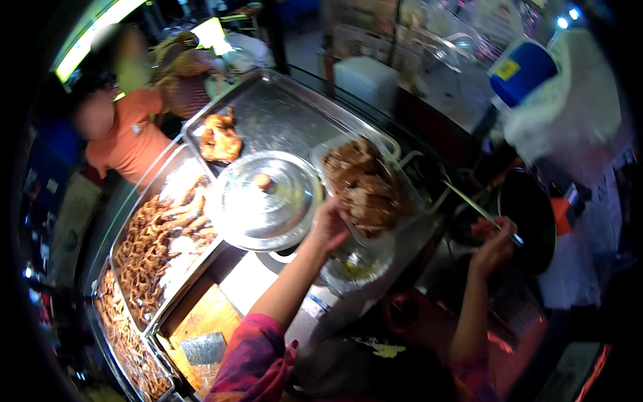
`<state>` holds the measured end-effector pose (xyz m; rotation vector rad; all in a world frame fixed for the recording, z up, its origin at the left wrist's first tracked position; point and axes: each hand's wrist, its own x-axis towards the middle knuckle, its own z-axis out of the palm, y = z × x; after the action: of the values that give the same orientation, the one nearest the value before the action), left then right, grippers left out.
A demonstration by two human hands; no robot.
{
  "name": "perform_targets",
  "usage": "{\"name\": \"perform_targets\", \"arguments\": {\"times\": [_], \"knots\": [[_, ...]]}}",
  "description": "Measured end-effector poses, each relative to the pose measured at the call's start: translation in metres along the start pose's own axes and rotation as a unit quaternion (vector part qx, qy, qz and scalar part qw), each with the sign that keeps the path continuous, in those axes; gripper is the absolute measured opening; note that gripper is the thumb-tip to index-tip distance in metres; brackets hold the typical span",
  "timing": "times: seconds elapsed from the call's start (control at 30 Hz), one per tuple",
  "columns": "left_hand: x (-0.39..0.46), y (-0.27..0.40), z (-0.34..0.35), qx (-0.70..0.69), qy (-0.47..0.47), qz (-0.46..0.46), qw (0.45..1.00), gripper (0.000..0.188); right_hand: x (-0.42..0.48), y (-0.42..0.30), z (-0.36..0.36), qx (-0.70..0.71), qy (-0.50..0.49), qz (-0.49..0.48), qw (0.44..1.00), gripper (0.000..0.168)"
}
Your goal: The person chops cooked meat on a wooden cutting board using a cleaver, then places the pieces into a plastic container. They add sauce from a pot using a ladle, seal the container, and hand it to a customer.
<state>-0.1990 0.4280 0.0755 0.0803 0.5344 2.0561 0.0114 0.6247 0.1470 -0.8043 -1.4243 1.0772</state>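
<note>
My left hand (pixel 331 226) grips the near left edge of a clear plastic container (pixel 321 151) heaped with glossy brown cooked meat (pixel 365 188). Farther right, my right hand (pixel 495 246) is closed around the handle of a long, thin utensil (pixel 469 201); its far end lies in shadow, so its kind cannot be told. Left of the container is a round metal lid (pixel 241 221) with an orange-brown knob. Below the container sits a clear bowl or bag (pixel 359 266) with something yellowish inside.
A large metal tray (pixel 286 110) holds one browned piece of meat (pixel 220 138). Trays of fried strips (pixel 145 251) line the left. A cleaver (pixel 203 348) lies on a wooden board (pixel 221 306). A dark round pan (pixel 527 221) is at right. A person in orange (pixel 135 135) stands beyond the glass.
</note>
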Motion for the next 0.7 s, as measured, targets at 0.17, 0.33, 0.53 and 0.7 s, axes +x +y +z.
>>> {"name": "perform_targets", "arguments": {"times": [0.17, 0.33, 0.53, 0.7], "knots": [[0.009, -0.019, -0.007, -0.036, 0.069, 0.051, 0.996, 0.015, 0.004, 0.041, -0.025, -0.083, 0.032, 0.018, 0.996, 0.040], [0.006, -0.018, 0.030, -0.021, 0.034, 0.059, 0.997, 0.026, 0.012, 0.031, -0.027, -0.121, 0.040, 0.025, 0.992, 0.044], [0.022, -0.017, -0.006, 0.014, 0.044, 0.040, 0.998, 0.013, 0.019, -0.018, -0.005, -0.020, -0.003, 0.018, 1.000, 0.038], [0.029, -0.013, 0.032, -0.012, -0.001, 0.014, 1.000, 0.029, 0.023, -0.080, 0.005, 0.062, 0.014, 0.033, 0.997, 0.034]]}}
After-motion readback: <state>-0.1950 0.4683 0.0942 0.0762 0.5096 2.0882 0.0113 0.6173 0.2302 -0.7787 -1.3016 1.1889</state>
